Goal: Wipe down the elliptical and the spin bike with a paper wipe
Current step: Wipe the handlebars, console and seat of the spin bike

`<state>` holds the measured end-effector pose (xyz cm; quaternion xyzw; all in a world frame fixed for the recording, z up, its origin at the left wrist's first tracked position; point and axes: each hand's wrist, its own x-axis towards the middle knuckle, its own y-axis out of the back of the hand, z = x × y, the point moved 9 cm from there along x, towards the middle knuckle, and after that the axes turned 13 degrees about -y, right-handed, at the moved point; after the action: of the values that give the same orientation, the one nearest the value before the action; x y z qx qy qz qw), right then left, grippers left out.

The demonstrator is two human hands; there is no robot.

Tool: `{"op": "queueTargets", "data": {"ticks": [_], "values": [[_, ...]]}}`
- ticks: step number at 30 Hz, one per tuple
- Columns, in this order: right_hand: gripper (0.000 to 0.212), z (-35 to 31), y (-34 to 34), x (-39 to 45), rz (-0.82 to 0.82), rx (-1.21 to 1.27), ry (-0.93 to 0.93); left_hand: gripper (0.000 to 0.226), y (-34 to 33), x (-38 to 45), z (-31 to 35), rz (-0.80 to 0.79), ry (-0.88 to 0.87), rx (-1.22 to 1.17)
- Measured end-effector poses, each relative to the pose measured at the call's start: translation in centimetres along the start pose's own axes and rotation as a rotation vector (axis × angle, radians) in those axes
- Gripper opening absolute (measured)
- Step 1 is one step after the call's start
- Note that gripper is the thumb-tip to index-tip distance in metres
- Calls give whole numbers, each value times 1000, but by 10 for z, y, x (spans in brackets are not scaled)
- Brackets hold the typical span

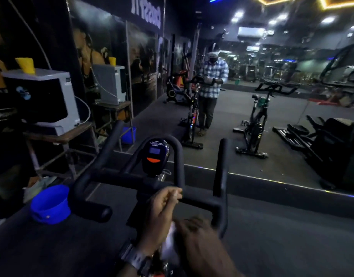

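The spin bike's black handlebar fills the middle of the head view, with a small console showing a blue screen and an orange button. My left hand, with a watch on the wrist, pinches the top of a white paper wipe just in front of the bar. My right hand is blurred below it and grips the lower part of the wipe. The wipe hangs between both hands, not touching the bar.
A wall mirror right ahead reflects a person, spin bikes and an elliptical. A blue bucket sits on the floor at left, under a metal stand holding an air cooler. Dark floor lies at right.
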<state>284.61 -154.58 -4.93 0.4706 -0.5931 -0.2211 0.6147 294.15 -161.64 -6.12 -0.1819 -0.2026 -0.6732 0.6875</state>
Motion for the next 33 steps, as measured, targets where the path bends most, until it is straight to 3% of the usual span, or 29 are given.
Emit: {"op": "queueTargets", "data": {"ticks": [3, 6, 8, 12, 15, 17, 21, 23, 27, 30, 33], "values": [[21, -21, -10, 6, 12, 84, 46, 49, -15, 10, -1, -67, 42, -89], [15, 30, 11, -20, 174, -2, -19, 55, -24, 9, -2, -202, 33, -58], [23, 71, 17, -30, 154, -46, -158, 50, -30, 11, 0, -272, 1, 8], [23, 37, -19, -9, -51, 24, -195, 49, -38, 16, 4, -310, -33, 94], [18, -5, -10, -14, 62, 112, -17, 57, -38, 16, 7, -300, -97, 217], [22, 20, 8, -33, 102, 84, 28, 70, -40, 13, 10, -323, -154, 283], [36, 87, 27, -47, 149, -29, -110, 75, -50, 4, 24, -423, -275, 483], [32, 68, 7, -38, 212, -22, -169, 70, -46, 3, 27, -412, -296, 471], [33, 4, -38, -33, 64, 166, -131, 61, -42, 1, 30, -388, -328, 425], [34, 38, 0, -40, 66, 83, -23, 65, -45, 0, 28, -439, -321, 471], [36, 75, 27, -45, 130, 129, -96, 66, -47, -1, 30, -444, -336, 511]]}}
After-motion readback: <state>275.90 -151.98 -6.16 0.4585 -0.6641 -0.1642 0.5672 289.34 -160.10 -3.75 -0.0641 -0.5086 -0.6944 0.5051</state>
